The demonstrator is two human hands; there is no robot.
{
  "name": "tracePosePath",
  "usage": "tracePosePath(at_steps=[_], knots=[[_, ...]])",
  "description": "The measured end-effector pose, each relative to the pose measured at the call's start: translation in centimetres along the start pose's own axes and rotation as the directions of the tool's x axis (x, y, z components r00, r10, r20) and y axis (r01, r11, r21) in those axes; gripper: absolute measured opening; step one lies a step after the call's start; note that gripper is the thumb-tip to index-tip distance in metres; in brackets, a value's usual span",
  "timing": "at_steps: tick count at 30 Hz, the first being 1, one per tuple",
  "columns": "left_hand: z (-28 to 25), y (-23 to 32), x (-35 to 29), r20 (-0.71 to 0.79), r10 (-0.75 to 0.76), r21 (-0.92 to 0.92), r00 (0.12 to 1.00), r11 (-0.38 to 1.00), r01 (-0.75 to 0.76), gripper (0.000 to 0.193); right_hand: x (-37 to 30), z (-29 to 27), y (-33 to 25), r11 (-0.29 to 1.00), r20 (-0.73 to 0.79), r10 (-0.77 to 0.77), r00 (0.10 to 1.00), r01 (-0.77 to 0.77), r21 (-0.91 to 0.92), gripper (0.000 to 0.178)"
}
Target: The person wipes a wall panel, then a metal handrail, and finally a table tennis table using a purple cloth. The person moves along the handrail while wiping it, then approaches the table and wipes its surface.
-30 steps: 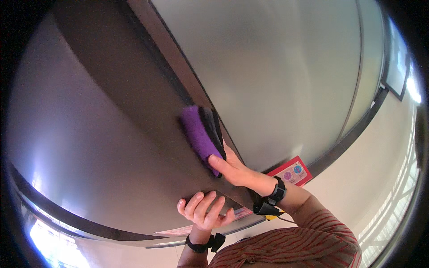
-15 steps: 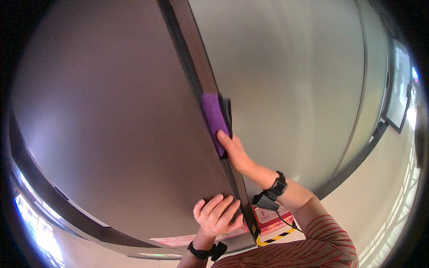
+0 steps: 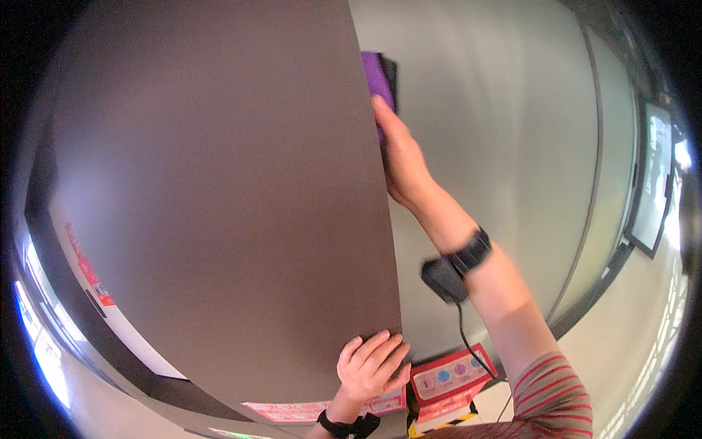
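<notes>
A large dark brown panel (image 3: 234,205), seemingly a door, stands in front of me with its free edge slanting upward. My left hand (image 3: 371,369) rests low on that panel by the edge, fingers stretched out and laid against its face. Higher up, my right hand (image 3: 402,157) reaches along the edge and presses a purple cloth (image 3: 376,77) with a black side against it. Only the thumb side of the right hand shows clearly; the panel hides its other fingers and part of the cloth. Both wrists carry black straps, the right one with a small black box.
A frosted glass panel (image 3: 482,146) stands behind the right arm. Low down are a red printed box or sign (image 3: 446,388) and yellow-black striped tape (image 3: 457,421). A black cable (image 3: 466,340) hangs from the right wrist. A framed board (image 3: 651,183) is at far right.
My right hand has slid the cloth upward along the panel's edge. The panel's edge now appears further right and hides the narrow edge face seen before. My left hand has shifted slightly right.
</notes>
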State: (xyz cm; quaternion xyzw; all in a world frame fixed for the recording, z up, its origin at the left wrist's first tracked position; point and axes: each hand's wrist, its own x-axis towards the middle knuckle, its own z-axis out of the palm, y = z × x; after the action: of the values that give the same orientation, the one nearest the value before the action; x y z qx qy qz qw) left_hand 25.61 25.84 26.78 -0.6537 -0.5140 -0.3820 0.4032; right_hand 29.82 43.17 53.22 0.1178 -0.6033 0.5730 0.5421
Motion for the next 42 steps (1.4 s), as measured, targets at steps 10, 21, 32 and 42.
tracePosePath(at_steps=[10, 21, 32, 42], knots=[[-2.6, -6.8, -2.8, 0.014, 0.015, -0.057, 1.0, 0.998, -0.014, 0.023, -3.5, 8.4, -0.6, -0.127, 0.82, -0.299, 0.488, 0.831, -0.541, 0.059], [-4.0, -3.1, -3.9, 0.147, 0.063, -0.394, 0.987, 0.919, 0.0, 0.023, 7.8, 12.8, -9.7, -0.522, 0.711, -0.52, 0.474, 0.483, -0.703, 0.047], [-11.1, -4.6, -13.0, 0.338, -0.22, -0.301, 0.915, 0.896, 0.326, 0.018, -24.6, 7.2, 10.8, 0.034, 0.929, 0.121, 0.349, 0.934, -0.355, 0.05], [-20.0, -3.9, -19.0, 0.419, -0.384, -0.189, 0.823, 0.85, 0.492, 0.013, -7.3, 16.1, 4.3, -0.332, 0.863, -0.268, 0.428, 0.8, -0.5, 0.034]])
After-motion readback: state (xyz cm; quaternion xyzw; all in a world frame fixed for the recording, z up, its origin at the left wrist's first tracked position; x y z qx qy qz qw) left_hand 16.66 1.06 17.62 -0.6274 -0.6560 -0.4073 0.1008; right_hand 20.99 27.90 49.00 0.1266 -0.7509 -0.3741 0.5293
